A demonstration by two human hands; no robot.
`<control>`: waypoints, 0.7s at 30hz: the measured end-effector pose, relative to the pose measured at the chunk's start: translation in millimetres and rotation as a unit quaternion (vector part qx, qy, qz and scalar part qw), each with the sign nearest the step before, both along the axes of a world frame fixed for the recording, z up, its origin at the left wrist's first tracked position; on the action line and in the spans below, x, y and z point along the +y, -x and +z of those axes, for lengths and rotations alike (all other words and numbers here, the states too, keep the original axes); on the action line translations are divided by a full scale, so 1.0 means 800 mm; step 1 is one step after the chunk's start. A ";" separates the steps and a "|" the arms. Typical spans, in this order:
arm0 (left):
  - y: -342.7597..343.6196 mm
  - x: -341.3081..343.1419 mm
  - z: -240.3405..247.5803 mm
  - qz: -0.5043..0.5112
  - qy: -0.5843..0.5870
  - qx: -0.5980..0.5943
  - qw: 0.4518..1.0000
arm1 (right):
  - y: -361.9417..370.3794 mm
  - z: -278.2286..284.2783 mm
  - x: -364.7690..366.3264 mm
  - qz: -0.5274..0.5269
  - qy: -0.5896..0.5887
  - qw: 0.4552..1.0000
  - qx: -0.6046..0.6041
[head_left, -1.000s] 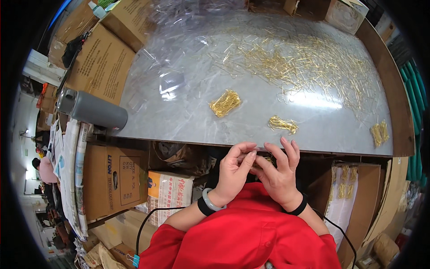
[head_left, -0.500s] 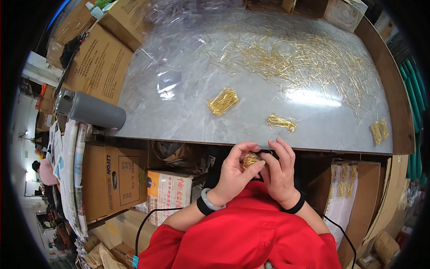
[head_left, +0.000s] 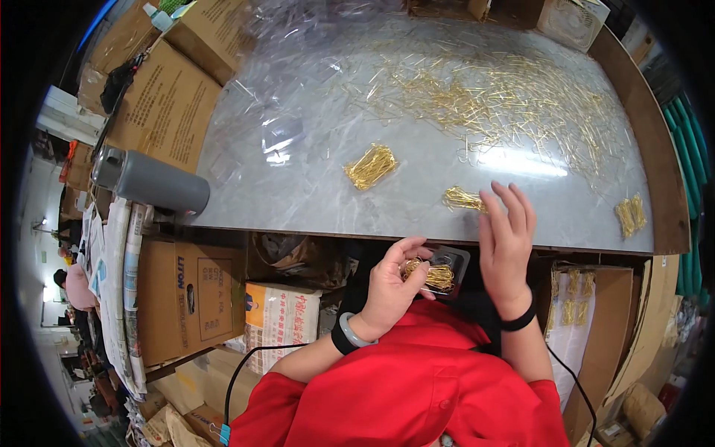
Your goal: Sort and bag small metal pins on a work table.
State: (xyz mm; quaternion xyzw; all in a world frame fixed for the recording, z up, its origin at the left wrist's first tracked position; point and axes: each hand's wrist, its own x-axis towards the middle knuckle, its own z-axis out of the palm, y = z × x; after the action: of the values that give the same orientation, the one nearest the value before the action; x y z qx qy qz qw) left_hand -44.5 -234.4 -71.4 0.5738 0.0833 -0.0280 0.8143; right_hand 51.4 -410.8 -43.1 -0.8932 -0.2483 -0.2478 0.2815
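Observation:
My left hand (head_left: 395, 287) is closed on a clear plastic case (head_left: 460, 261) just below the table's front edge. A bunch of gold wire hooks (head_left: 441, 276) lies in the case, under my left thumb. My right hand (head_left: 507, 249) is open and reaches over the table edge, fingers stretched out. Its index finger overlaps the right end of a small bundle of gold hooks (head_left: 462, 198); whether they touch I cannot tell. A larger bundle of gold hooks (head_left: 371, 167) lies to the left, and two small bundles (head_left: 631, 216) lie at the right edge.
Loose gold hooks (head_left: 514, 97) spread over the far part of the grey table (head_left: 298, 201). Clear plastic packaging (head_left: 279, 130) lies at the left. A grey bottle (head_left: 164, 182) stands by the table's left edge, near cardboard boxes (head_left: 164, 104). An open box (head_left: 573, 328) holds bundles at lower right.
My right hand has left the case and moved up and right toward the small bundle, its fingers now extended. The case and its hooks show more clearly in my left hand.

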 end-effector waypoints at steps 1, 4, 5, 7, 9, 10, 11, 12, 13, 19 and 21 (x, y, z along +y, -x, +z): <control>-0.001 0.000 0.000 -0.008 -0.014 0.008 1.000 | -0.013 0.001 -0.004 -0.004 0.009 1.000 0.006; 0.000 -0.002 -0.002 -0.032 -0.039 0.037 0.998 | -0.026 -0.007 -0.003 0.017 0.027 0.999 0.013; 0.000 -0.005 -0.004 -0.043 -0.037 0.047 0.997 | -0.028 -0.010 -0.004 0.029 0.032 0.999 0.024; 0.000 -0.009 -0.008 -0.056 -0.037 0.067 0.995 | -0.025 -0.009 0.001 0.032 0.011 0.999 0.011; -0.004 -0.013 -0.011 -0.068 -0.041 0.081 0.994 | -0.025 -0.009 0.001 0.034 0.003 0.999 0.009; -0.006 -0.015 -0.012 -0.067 -0.033 0.086 0.994 | -0.024 -0.009 0.002 0.038 0.001 0.999 0.012; -0.009 -0.017 -0.014 -0.066 -0.025 0.090 0.993 | -0.022 -0.007 0.002 0.041 -0.001 0.999 0.015; -0.011 -0.019 -0.014 -0.066 -0.017 0.093 0.993 | -0.021 -0.006 0.003 0.044 -0.002 0.999 0.016; -0.012 -0.020 -0.013 -0.063 -0.015 0.091 0.994 | -0.021 -0.005 0.003 0.048 -0.004 0.999 0.018; -0.011 -0.024 -0.005 -0.028 0.020 0.113 0.993 | -0.019 0.004 0.007 0.057 0.020 0.997 0.039; -0.011 -0.025 -0.005 -0.016 0.025 0.112 0.993 | -0.018 0.003 0.008 0.058 0.029 0.997 0.038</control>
State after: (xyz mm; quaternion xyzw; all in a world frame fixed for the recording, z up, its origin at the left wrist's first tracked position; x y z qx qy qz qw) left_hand -35.9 -254.3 -75.1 0.5477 0.1635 -0.1071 0.8135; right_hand 66.0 -404.2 -40.4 -0.8935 -0.2961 -0.1901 0.2789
